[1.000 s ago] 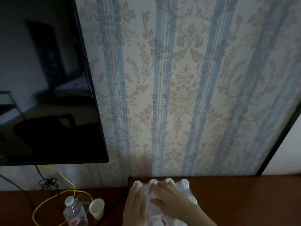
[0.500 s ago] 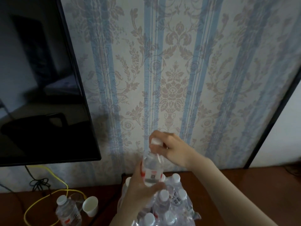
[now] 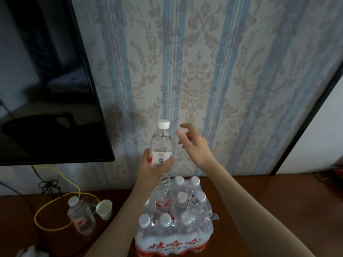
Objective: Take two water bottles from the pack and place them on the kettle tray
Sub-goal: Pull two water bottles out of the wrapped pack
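Note:
A shrink-wrapped pack of water bottles (image 3: 176,225) with white caps and red print stands on the dark wooden table. My left hand (image 3: 152,169) grips a clear water bottle (image 3: 161,143) around its label and holds it upright above the pack. Just to the right of the bottle's neck my right hand (image 3: 194,145) hovers with fingers spread, holding nothing. A second bottle (image 3: 80,216) with a red label stands on the table at the left. No kettle tray is in view.
A white paper cup (image 3: 104,208) stands beside the left bottle, next to a clear glass. A yellow cable (image 3: 53,203) loops over the table. A black TV (image 3: 46,80) hangs on the patterned wall at the left.
The bottle came up out of the pack with both hands. My right hand has let go of its cap and drawn off to the right, open. The left hand alone holds it.

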A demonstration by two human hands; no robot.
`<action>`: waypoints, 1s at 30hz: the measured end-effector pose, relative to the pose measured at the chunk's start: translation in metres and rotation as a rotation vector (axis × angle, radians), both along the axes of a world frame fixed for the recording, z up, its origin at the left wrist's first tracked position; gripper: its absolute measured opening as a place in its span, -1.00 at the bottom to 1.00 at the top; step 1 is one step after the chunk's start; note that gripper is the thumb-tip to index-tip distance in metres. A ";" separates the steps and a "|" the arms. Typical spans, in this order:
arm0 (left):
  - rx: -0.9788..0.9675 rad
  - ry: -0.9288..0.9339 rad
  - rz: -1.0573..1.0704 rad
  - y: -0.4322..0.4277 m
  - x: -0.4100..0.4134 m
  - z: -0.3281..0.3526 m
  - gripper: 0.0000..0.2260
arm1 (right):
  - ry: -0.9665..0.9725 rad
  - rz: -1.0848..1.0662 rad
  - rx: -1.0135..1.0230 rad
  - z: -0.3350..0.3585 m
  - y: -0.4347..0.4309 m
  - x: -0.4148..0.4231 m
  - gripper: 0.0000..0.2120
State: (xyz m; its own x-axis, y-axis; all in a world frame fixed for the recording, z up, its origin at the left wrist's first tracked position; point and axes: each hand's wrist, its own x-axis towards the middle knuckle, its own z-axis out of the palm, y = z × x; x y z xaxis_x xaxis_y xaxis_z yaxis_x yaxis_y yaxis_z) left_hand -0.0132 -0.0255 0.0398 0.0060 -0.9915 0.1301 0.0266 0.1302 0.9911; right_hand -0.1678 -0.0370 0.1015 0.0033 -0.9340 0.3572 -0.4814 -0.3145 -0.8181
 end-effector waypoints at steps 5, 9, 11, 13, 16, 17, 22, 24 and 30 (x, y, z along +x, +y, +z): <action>-0.023 -0.063 0.089 -0.005 0.006 -0.002 -0.67 | 0.615 0.017 0.300 -0.087 0.014 -0.002 -0.79; -0.004 -0.064 0.100 -0.002 0.007 -0.006 -0.64 | 1.137 0.064 0.354 -0.120 0.024 0.008 -0.55; -0.002 -0.053 0.095 -0.001 0.007 -0.007 -0.68 | 1.269 0.072 0.414 -0.126 0.027 0.010 -0.48; 0.003 -0.058 0.099 0.000 0.006 -0.008 -0.72 | 1.336 0.078 0.435 -0.130 0.029 0.012 -0.45; 0.019 -0.060 0.104 0.002 0.005 -0.009 -0.72 | 1.326 0.063 0.417 -0.133 0.027 0.013 -0.52; 0.019 -0.058 0.107 0.002 0.004 -0.010 -0.72 | 1.287 0.056 0.409 -0.135 0.027 0.013 -0.57; 0.024 -0.055 0.096 0.000 0.004 -0.013 -0.70 | 0.994 -0.025 0.404 -0.148 0.031 0.003 -0.63; 0.036 -0.052 0.088 0.000 0.006 -0.015 -0.66 | 0.867 -0.059 0.383 -0.151 0.031 0.001 -0.64; 0.076 -0.014 0.094 0.002 0.012 -0.019 -0.68 | 0.557 -0.116 0.317 -0.135 0.033 -0.009 -0.66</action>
State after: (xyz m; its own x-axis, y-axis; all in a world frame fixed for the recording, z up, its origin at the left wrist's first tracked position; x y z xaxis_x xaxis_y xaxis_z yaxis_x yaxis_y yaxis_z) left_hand -0.0016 -0.0236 0.0208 0.0980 -0.9937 0.0551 0.0044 0.0558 0.9984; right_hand -0.1771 -0.0036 -0.0339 0.0013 -0.9993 0.0382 -0.8764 -0.0195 -0.4812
